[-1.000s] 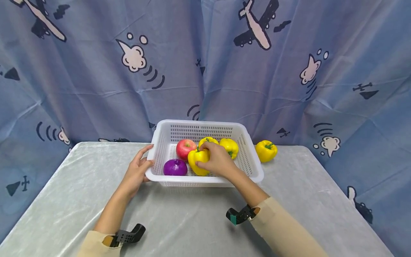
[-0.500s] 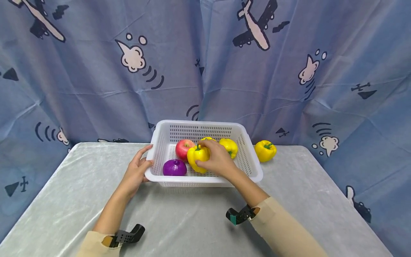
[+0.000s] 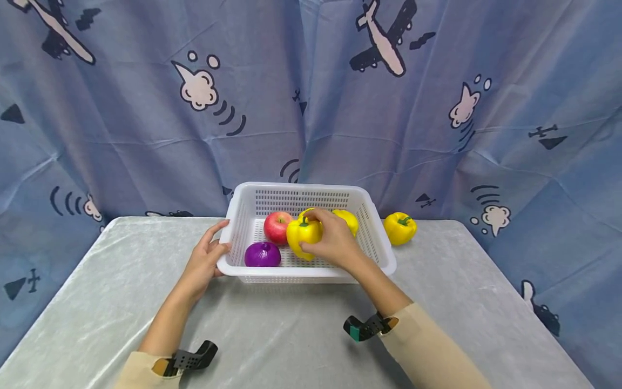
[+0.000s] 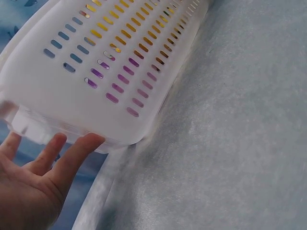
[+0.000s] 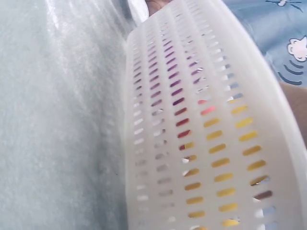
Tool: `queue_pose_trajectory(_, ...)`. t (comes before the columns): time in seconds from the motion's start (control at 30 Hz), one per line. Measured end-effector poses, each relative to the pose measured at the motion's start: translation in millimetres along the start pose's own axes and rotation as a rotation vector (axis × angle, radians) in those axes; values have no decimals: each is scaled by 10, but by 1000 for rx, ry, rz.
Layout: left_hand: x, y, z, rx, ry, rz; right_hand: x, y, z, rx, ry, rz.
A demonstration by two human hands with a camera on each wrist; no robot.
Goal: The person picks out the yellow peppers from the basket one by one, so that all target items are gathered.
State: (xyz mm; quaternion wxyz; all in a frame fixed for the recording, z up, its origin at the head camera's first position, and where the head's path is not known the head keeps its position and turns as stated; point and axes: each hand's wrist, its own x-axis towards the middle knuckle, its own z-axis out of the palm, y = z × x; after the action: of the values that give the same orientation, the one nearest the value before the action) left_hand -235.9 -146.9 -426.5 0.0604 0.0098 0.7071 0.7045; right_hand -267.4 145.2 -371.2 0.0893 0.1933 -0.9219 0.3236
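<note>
In the head view my right hand (image 3: 334, 237) grips a yellow bell pepper (image 3: 302, 241) between thumb and fingers, inside a white plastic basket (image 3: 311, 273). My left hand (image 3: 204, 259) holds the basket's left end, its thumb at the rim; in the left wrist view, fingers (image 4: 72, 160) touch below that rim. A red apple (image 3: 277, 227) and a purple onion (image 3: 262, 255) lie to the left of the held pepper. Behind my right hand, another yellow bell pepper (image 3: 347, 220) shows in part, and a sliver of one more appears behind the held pepper.
One yellow bell pepper (image 3: 400, 228) sits on the pale cloth-covered table (image 3: 272, 335) just right of the basket. A blue printed curtain (image 3: 311, 108) hangs along the table's back edge. In the right wrist view, the slotted basket wall covers most of the contents.
My right hand has lifted the gripped bell pepper slightly and shifted it a little to the right, away from the apple. My left hand stays at the basket's end.
</note>
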Motion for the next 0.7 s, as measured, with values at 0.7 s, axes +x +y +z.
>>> queue_pose_trajectory(0.7, -6, 11, 15, 18, 8, -13, -178, 274, -580, 49, 155, 31)
